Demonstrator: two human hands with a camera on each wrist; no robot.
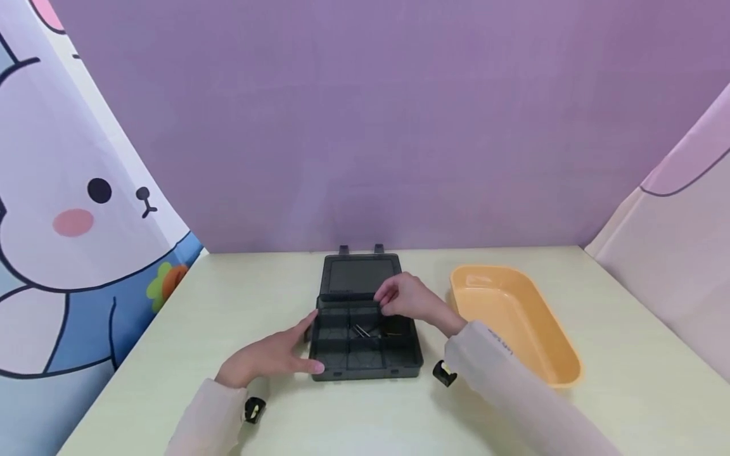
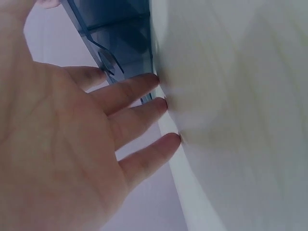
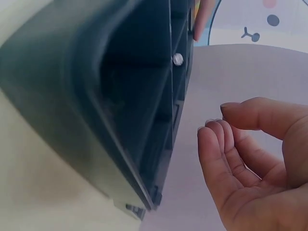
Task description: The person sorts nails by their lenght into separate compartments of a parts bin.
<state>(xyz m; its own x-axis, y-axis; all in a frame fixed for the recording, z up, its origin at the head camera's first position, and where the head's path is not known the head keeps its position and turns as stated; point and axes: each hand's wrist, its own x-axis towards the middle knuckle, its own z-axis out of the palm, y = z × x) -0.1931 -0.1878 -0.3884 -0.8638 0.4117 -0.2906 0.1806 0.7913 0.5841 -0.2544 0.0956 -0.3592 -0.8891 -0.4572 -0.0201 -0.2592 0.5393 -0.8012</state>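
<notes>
A dark, see-through compartment box (image 1: pixel 365 373) lies on the table with its lid (image 1: pixel 363 273) folded back. My left hand (image 1: pixel 270 358) is at the box's left side, thumb by the front corner and fingers spread along the edge; several fingertips (image 2: pixel 173 139) rest on the tabletop. Over the right rear compartments hovers my right hand (image 1: pixel 409 296), its fingers loosely bent and nothing visible between thumb and fingertips. Slim metallic pieces (image 1: pixel 361 330) lie in a middle compartment. A small shiny round piece (image 3: pixel 178 59) shows at a divider in the right wrist view.
Right of the box stands a shallow yellow tray (image 1: pixel 564 380), partly behind the right forearm. The pale table (image 1: pixel 256 285) ends at a purple backdrop (image 1: pixel 365 126). A cartoon-printed curtain (image 1: pixel 74 272) hangs at the left.
</notes>
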